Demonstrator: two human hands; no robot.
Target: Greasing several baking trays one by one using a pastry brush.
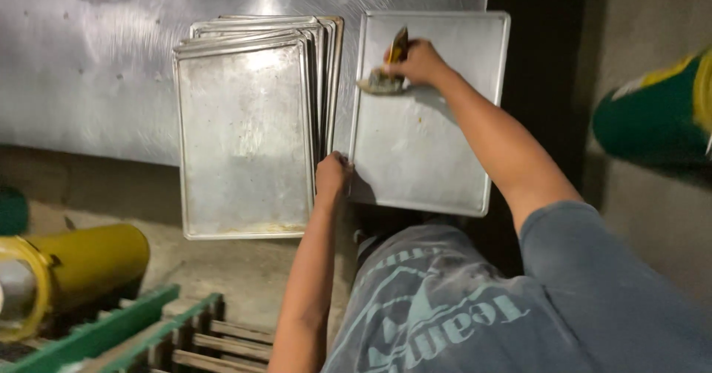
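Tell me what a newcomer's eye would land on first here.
First, the single flat metal baking tray at centre right, where the right hand drags a worn yellow-handled brush across its top while the left hand grips its lower left edge. Next, the fanned stack of dull grey metal trays just left of it, against a shiny steel sheet.

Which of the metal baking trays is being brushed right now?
The lone tray on the right, apart from the stack of trays. The right hand holds a brush on it; the left hand grips its edge.
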